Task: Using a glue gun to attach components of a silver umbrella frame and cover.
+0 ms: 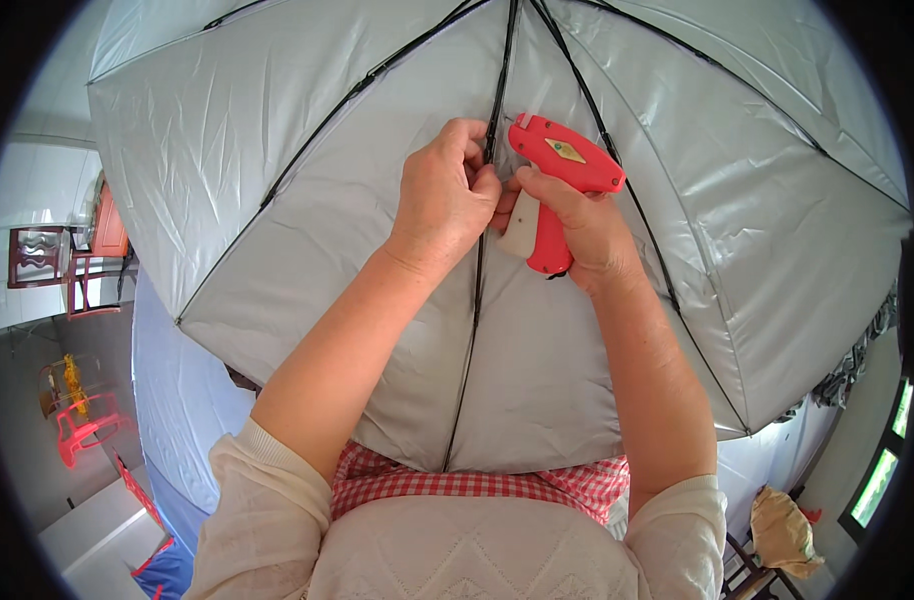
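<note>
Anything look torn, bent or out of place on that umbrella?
Nothing stands out: the silver canopy is creased but shows no visible tear, and the black ribs look unbroken, though the left hand hides part of the middle one.

We can't make out some fingertips of the L hand (442, 195): they curl in by the rib (476, 290), so we can't tell what they pinch, if anything. R hand (599, 232): some fingers hidden behind the gun (585, 174). Its label (565, 150) is too small for us to read. Umbrella (547, 390): cut off at top edge; hides part of the checked cloth (407, 486). Yellow item (74, 380), far L: too small to ID.
</note>
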Demonstrator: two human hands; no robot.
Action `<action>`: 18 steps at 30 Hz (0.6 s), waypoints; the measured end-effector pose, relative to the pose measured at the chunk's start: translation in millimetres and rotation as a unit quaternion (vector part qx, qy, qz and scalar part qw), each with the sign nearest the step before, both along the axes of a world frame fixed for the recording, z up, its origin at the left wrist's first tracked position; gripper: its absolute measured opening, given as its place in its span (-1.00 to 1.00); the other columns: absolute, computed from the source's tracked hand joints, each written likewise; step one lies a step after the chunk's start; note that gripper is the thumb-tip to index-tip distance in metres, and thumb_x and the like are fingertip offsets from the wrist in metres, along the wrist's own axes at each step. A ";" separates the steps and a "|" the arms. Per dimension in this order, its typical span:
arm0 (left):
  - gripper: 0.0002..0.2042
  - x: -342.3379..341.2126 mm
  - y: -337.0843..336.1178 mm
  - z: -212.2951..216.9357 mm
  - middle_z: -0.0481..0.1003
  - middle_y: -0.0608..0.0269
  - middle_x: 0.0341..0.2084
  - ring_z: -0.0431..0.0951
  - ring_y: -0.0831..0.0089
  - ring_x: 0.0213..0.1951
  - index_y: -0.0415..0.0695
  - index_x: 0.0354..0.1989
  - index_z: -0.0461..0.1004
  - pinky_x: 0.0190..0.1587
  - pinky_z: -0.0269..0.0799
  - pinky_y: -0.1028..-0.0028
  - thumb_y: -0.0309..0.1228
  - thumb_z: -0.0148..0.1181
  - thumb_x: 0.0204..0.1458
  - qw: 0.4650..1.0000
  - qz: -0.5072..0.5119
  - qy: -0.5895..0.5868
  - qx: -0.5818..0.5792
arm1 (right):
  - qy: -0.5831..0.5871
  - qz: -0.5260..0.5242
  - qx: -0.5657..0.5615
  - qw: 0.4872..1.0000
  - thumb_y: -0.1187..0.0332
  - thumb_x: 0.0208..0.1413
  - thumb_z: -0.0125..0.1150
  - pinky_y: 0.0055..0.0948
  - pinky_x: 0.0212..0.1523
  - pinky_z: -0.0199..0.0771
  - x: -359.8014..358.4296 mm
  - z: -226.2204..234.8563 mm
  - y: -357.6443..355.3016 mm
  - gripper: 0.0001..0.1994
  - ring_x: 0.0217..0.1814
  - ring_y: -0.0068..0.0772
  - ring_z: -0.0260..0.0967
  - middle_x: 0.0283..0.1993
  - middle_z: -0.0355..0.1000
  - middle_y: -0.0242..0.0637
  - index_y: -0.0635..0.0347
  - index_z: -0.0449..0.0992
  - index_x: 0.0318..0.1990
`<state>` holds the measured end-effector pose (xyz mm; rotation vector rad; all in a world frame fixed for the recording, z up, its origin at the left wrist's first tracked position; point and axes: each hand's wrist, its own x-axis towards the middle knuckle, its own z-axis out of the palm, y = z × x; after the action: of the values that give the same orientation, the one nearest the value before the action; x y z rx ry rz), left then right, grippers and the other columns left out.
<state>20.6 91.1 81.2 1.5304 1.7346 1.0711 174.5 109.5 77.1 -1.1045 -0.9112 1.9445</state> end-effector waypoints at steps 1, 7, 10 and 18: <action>-0.71 0.5 -0.8 -1.0 0.51 0.17 -0.46 0.51 0.40 -0.47 -0.28 -0.09 0.39 -0.37 0.46 0.44 -0.65 0.10 -0.04 1.000 0.000 0.005 -0.004 | 0.007 0.005 -0.007 1.000 0.32 0.08 0.21 -0.26 -0.30 0.56 1.1 -0.1 -1.0 -0.73 -0.31 -0.21 0.53 -0.28 0.52 -0.09 0.30 0.46 -0.13; -0.73 1.3 -1.8 -2.9 0.51 0.12 -0.50 0.54 0.30 -0.48 -0.29 -0.13 0.39 -0.38 0.47 0.39 -0.66 0.10 -0.06 1.000 0.001 -0.003 0.009 | 0.023 0.014 -0.026 0.999 0.31 0.07 0.21 -0.26 -0.30 0.58 5.3 4.2 -3.8 -0.72 -0.32 -0.17 0.54 -0.29 0.52 -0.05 0.35 0.46 -0.16; -0.75 1.8 -1.3 -4.5 0.50 0.13 -0.51 0.52 0.32 -0.50 -0.28 -0.16 0.38 -0.40 0.46 0.40 -0.67 0.09 -0.07 1.000 -0.001 -0.006 0.015 | 0.027 0.019 -0.040 0.999 0.30 0.07 0.22 -0.25 -0.30 0.58 6.1 2.8 -3.0 -0.72 -0.32 -0.16 0.54 -0.30 0.52 -0.04 0.35 0.46 -0.17; -0.78 3.0 -1.0 -2.1 0.48 0.19 -0.54 0.47 0.40 -0.53 -0.25 -0.21 0.38 -0.42 0.43 0.43 -0.67 0.08 -0.07 1.000 -0.008 -0.015 0.018 | 0.082 0.079 -0.085 0.990 0.27 0.08 0.22 -0.20 -0.30 0.62 20.4 6.3 12.9 -0.74 -0.34 -0.14 0.56 -0.34 0.52 -0.05 0.33 0.48 -0.24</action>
<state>23.5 90.1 79.2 1.5396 1.6889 1.1183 195.0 122.4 83.4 -0.9726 -0.7735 2.2423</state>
